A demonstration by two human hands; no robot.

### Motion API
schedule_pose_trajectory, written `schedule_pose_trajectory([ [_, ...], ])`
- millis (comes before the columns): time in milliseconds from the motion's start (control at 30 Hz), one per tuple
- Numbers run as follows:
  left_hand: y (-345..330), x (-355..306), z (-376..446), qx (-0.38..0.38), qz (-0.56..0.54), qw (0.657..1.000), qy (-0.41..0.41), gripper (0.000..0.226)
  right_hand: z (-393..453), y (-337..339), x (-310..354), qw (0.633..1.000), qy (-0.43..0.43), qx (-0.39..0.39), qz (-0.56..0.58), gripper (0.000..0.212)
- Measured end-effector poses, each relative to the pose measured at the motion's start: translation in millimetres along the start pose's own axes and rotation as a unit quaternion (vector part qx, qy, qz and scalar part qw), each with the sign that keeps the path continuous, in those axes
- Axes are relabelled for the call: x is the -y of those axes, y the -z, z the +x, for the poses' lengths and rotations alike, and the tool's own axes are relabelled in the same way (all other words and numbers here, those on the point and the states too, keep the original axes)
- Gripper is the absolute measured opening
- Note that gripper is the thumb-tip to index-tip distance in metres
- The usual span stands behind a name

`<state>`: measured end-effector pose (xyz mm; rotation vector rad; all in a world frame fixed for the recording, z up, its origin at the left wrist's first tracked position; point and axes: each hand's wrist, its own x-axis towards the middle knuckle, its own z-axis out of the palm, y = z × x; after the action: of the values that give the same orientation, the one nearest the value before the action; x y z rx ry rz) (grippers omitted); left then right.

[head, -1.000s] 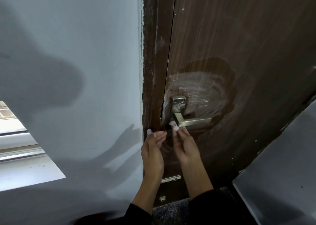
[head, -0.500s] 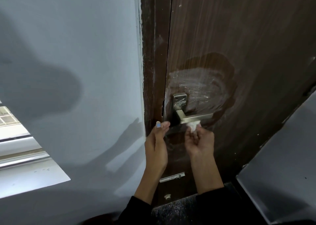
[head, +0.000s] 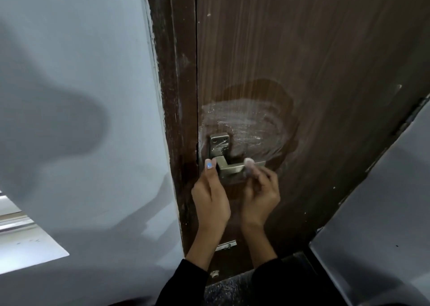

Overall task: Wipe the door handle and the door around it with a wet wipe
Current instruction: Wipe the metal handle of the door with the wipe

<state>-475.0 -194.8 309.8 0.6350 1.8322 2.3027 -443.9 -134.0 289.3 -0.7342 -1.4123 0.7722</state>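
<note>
A dark brown wooden door carries a square silver lever handle on a small metal plate. A whitish wet smear spreads over the wood above the handle. My right hand pinches a small crumpled white wet wipe against the lever's bar, blurred with motion. My left hand is raised beside the door's edge, its fingertip with a blue nail touching the handle's inner end; it holds nothing.
The brown door frame with white paint scuffs stands left of the door, next to a pale grey wall. A grey panel slants in at the lower right. A bright window ledge shows at lower left.
My right hand with the wipe has slid right along the lever, then risen onto the bar. My left hand moved up to the handle's inner end.
</note>
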Motion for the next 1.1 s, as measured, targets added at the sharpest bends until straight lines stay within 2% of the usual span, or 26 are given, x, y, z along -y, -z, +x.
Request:
schedule_pose_trajectory([
  [67, -5, 1, 0, -0.029, 0.004, 1.000, -0.004, 0.063, 16, 7, -4, 0.999, -0.018, -0.025, -0.024, 0.031],
  [100, -6, 2, -1, -0.035, 0.004, 0.999, -0.005, 0.064, 18, 9, -5, 0.999, -0.006, -0.004, -0.043, 0.030],
  [200, -11, 5, -5, -0.047, -0.020, 0.999, 0.003, 0.070, 0, 6, 0, 0.984, 0.051, 0.153, -0.079, 0.029],
  [267, -11, 6, -6, -0.047, -0.026, 0.999, 0.012, 0.075, -11, 5, 2, 0.970, 0.106, 0.205, -0.080, 0.029],
  [300, -11, 5, -7, -0.048, -0.029, 0.998, 0.021, 0.076, -9, 7, 0, 0.969, 0.117, 0.201, -0.077, 0.031],
  [367, -10, 4, -9, -0.050, -0.035, 0.998, 0.033, 0.073, 4, 16, -3, 0.979, 0.075, 0.178, -0.059, 0.035],
  [467, -9, 4, -11, -0.048, -0.008, 0.999, 0.016, 0.059, 21, 22, -5, 0.979, 0.063, 0.144, -0.128, 0.046],
  [533, -10, 3, -12, -0.048, -0.008, 0.999, 0.016, 0.054, 16, 15, -1, 0.971, 0.088, 0.173, -0.140, 0.042],
  [600, -9, 2, -13, -0.045, -0.024, 0.999, 0.016, 0.059, -1, 6, 9, 0.961, 0.091, 0.232, -0.121, 0.033],
  [667, -7, 0, -13, -0.040, -0.035, 0.998, 0.022, 0.065, -13, 6, 13, 0.961, 0.075, 0.254, -0.084, 0.028],
  [733, -4, -2, -11, -0.037, -0.045, 0.998, 0.037, 0.069, -9, 12, 15, 0.966, 0.076, 0.235, -0.077, 0.034],
  [800, -1, -5, -9, -0.033, -0.051, 0.997, 0.054, 0.071, 3, 16, 9, 0.969, 0.110, 0.186, -0.117, 0.043],
  [867, 3, -7, -7, -0.021, -0.055, 0.996, 0.066, 0.072, 11, 14, 8, 0.973, 0.089, 0.156, -0.143, 0.041],
  [967, 8, -8, -3, -0.003, -0.066, 0.994, 0.089, 0.072, -7, 5, 18, 0.971, 0.045, 0.208, -0.112, 0.038],
  [1033, 12, -7, 2, 0.007, -0.080, 0.990, 0.113, 0.064, -20, 5, 21, 0.964, 0.062, 0.249, -0.071, 0.036],
  [1100, 16, -6, 6, 0.023, -0.096, 0.985, 0.140, 0.061, -18, 10, 18, 0.965, 0.093, 0.232, -0.080, 0.038],
])
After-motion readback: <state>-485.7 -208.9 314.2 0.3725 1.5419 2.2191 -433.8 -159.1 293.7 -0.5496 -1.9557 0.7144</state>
